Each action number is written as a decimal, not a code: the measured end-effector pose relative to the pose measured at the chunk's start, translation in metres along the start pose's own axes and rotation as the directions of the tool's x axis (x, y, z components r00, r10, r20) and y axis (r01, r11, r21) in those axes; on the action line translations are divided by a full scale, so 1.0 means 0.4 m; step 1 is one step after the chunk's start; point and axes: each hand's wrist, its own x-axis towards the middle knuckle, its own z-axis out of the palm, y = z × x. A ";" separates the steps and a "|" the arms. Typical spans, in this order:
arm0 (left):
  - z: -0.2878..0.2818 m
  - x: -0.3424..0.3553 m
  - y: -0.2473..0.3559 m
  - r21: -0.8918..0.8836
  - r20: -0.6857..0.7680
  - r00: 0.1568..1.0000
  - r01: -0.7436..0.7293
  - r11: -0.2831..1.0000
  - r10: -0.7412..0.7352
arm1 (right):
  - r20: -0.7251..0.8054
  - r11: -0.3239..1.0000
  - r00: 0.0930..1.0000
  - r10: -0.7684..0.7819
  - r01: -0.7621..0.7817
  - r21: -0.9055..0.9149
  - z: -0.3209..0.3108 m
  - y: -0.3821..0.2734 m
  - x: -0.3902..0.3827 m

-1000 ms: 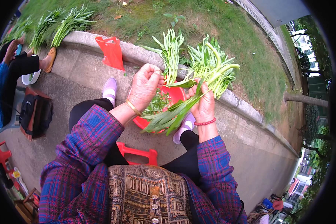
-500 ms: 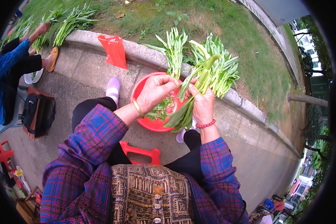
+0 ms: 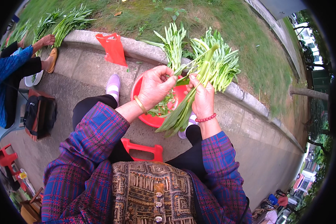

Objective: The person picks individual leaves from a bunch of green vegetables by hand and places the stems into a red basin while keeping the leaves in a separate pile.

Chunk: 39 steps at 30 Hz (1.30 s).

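My right hand (image 3: 204, 98) is closed round a long-stemmed leafy green (image 3: 179, 114); its thick pale stem points up and its narrow leaves hang down. My left hand (image 3: 157, 85) pinches a thin leafy piece (image 3: 183, 68) between thumb and fingers, beside the greens in my right. Below both hands sits a red basin (image 3: 152, 120) holding torn green leaves and stem bits (image 3: 164, 106). Just beyond, bundles of the same greens lie at the kerb, a smaller one (image 3: 174, 44) on the left and a larger one (image 3: 218, 61) on the right.
A red plastic bag (image 3: 113, 49) lies against the stone kerb (image 3: 138, 51). A red stool (image 3: 143, 150) stands close before me. Left, a co-worker's hand (image 3: 47, 40) is near more greens (image 3: 72, 23); a dark bag (image 3: 33, 115) and a brown box (image 3: 44, 123) stand nearby.
My left hand has risen slightly, now pulling a thin leafy piece out to the side. The greens in my right hand have shifted slightly left at their leaf ends. The co-worker's hand has moved down.
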 end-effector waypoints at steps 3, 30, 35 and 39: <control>0.000 -0.002 0.023 -0.062 -0.093 0.993 -0.077 0.995 0.071 | -0.020 0.996 0.997 0.068 -0.067 0.053 0.004 -0.007 -0.008; 0.003 0.024 0.021 0.108 0.138 0.990 -0.033 0.994 0.018 | 0.121 0.933 0.981 -0.153 0.184 -0.309 -0.003 0.003 -0.020; -0.011 0.037 -0.004 0.046 0.171 0.984 0.040 0.998 -0.047 | 0.155 0.928 0.978 -0.141 0.185 -0.322 0.005 0.018 -0.021; -0.012 0.034 0.011 0.103 0.169 0.982 0.072 0.992 -0.089 | 0.170 0.933 0.980 -0.105 0.156 -0.323 0.003 0.019 -0.027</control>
